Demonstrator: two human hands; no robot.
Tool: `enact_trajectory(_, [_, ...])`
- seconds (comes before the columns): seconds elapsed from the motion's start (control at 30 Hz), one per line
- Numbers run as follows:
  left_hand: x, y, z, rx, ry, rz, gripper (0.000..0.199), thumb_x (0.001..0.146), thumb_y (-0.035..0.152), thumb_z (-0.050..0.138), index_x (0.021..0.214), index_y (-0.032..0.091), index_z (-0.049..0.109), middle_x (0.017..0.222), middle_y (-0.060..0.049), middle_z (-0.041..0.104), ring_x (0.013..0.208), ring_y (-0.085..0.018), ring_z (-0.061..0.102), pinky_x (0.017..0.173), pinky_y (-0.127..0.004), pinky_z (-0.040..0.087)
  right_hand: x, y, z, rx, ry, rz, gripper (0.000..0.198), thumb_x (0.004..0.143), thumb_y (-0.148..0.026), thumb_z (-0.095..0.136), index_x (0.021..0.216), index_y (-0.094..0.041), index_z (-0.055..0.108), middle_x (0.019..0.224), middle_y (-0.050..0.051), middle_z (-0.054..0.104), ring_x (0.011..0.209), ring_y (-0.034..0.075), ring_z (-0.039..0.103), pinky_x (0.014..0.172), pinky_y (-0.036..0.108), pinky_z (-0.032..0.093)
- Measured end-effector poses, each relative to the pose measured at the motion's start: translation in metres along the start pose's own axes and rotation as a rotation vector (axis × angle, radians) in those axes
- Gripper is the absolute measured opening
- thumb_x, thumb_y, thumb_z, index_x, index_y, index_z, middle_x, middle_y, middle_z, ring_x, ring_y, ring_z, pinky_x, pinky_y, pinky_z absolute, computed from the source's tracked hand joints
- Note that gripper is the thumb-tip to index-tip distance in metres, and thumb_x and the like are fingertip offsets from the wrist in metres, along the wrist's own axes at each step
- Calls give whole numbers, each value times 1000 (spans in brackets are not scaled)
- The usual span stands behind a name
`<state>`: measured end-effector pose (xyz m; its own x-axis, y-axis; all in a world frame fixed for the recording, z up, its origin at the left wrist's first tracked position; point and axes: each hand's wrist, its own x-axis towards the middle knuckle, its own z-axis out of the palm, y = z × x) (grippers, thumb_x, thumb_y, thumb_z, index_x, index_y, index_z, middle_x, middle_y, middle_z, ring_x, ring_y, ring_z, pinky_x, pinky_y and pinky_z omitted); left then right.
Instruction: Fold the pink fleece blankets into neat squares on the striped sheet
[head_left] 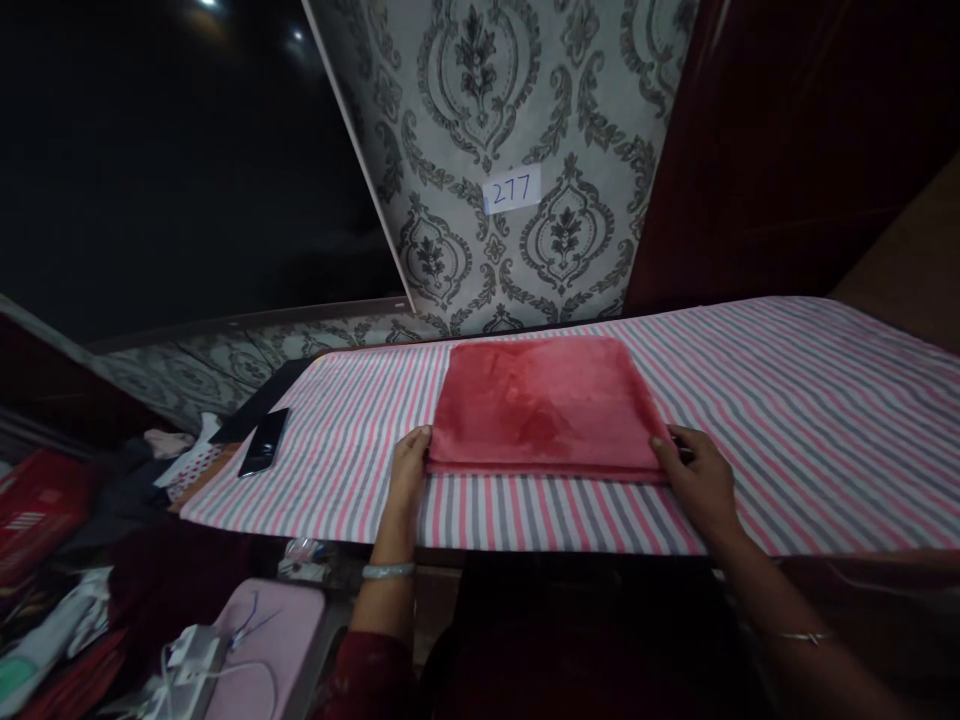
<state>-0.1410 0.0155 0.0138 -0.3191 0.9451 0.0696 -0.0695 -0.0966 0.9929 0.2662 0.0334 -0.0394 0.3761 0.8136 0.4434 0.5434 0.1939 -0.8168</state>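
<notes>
A folded red plush cloth [540,405] lies flat on a striped tablecloth [787,420], its folded layers showing along the near edge. At its near left corner, my left hand [410,462] pinches the edge between thumb and fingers. My right hand [696,470] grips the near right corner, thumb on top and fingers curled at the side. Whatever lies under the cloth is hidden.
A black phone [264,443] rests at the table's left end. Behind the table are a patterned wall with a paper marked 277 [512,189] and a large dark screen [187,160]. Lower left, a power strip [191,665] sits on a pink stool [274,625] beside piled clothes.
</notes>
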Motion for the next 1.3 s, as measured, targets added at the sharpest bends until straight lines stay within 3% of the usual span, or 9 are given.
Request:
enact_trajectory(0.1, [6, 10, -9, -88, -174, -134, 35, 63, 46, 81, 76, 16, 68, 65, 0, 65, 57, -12, 54, 58, -25, 41, 1, 1, 0, 9, 27, -31, 47, 78, -63, 59, 92, -19, 69, 87, 7, 65, 75, 23, 59, 73, 39, 50])
enact_trajectory(0.2, [9, 19, -16, 14, -262, -207, 32, 59, 37, 85, 78, 17, 68, 56, 5, 57, 46, -7, 41, 50, -22, 30, 2, 0, -1, 22, 49, -24, 43, 80, -61, 60, 89, -20, 69, 83, 6, 64, 74, 22, 58, 71, 37, 48])
enact_trajectory(0.47, [18, 34, -19, 359, -414, -210, 36, 60, 44, 84, 73, 18, 65, 51, 6, 53, 47, -8, 41, 49, -21, 28, 3, -15, -1, 107, -23, 75, 43, 79, -61, 57, 84, -19, 65, 74, 3, 62, 69, 19, 56, 69, 33, 45])
enact_trajectory(0.57, [18, 26, -14, 352, -394, -160, 40, 60, 51, 84, 75, 18, 68, 57, 4, 60, 51, -10, 46, 52, -22, 33, 5, -17, -1, 98, -42, 75, 42, 77, -59, 57, 84, -19, 65, 74, 3, 62, 68, 19, 55, 68, 33, 44])
enact_trajectory(0.73, [17, 14, -8, 316, -248, 19, 49, 62, 54, 82, 96, 20, 77, 94, -4, 72, 79, -20, 62, 68, -28, 46, 7, -15, -1, 85, -18, 68, 43, 77, -59, 55, 86, -19, 65, 78, 4, 65, 70, 19, 55, 70, 32, 45])
enact_trajectory(0.93, [23, 22, -6, 533, -407, 132, 20, 66, 42, 75, 66, 21, 76, 81, -3, 65, 85, -21, 59, 79, -32, 47, 4, -11, -4, 85, -86, 81, 48, 77, -63, 57, 91, -18, 67, 81, 5, 68, 73, 20, 58, 71, 32, 45])
enact_trajectory(1.03, [20, 21, -5, 401, -375, 132, 18, 68, 39, 76, 73, 21, 78, 93, -5, 69, 94, -23, 61, 86, -33, 48, 2, -12, -5, 95, -103, 69, 45, 79, -62, 55, 86, -19, 67, 79, 4, 67, 75, 21, 58, 71, 32, 44])
enact_trajectory(1.17, [12, 10, -8, 69, -268, 73, 36, 76, 48, 71, 98, 19, 76, 109, -8, 71, 100, -23, 63, 88, -34, 50, 1, -16, -6, 79, -68, 95, 42, 79, -60, 51, 76, -20, 62, 67, 1, 59, 67, 19, 54, 66, 31, 40])
enact_trajectory(1.3, [7, 6, -16, 99, -280, 45, 33, 76, 44, 74, 97, 19, 76, 115, -9, 71, 106, -25, 63, 95, -34, 48, -1, -19, -8, 46, -89, 126, 42, 79, -62, 51, 71, -21, 58, 60, -1, 52, 62, 17, 49, 61, 30, 36])
